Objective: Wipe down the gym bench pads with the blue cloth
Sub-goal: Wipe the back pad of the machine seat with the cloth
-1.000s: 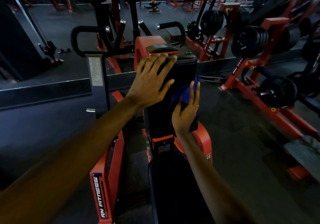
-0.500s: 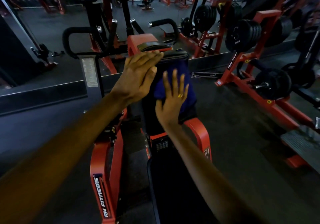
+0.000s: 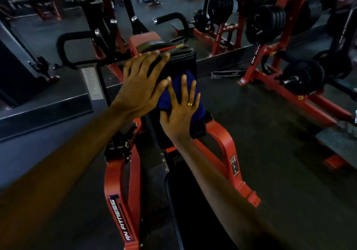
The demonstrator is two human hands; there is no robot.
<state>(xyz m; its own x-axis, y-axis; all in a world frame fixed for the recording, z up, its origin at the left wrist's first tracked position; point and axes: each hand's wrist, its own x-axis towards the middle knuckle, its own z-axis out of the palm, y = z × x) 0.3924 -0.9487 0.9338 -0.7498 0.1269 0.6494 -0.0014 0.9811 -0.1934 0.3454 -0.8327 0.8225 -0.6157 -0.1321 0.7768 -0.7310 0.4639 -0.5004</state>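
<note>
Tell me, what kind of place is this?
A gym, most likely its weights area: stacked weight plates hang in the background, a black pad tops an exercise machine, and the red frame is lettered RN FITNESS.

Dimly lit throughout, with only a faint sheen on metal. Floored in dark rubber matting (image 3: 260, 134), crossed at left by a long dark ledge (image 3: 46, 112). Crowded behind with red steel racks (image 3: 240, 18). Loaded at right with stacked black weight plates (image 3: 270, 21) above a red floor frame (image 3: 318, 105). Strewn near that frame with a grey strap (image 3: 226, 73). Edged at far right by a ribbed metal footplate (image 3: 338, 143).
</note>
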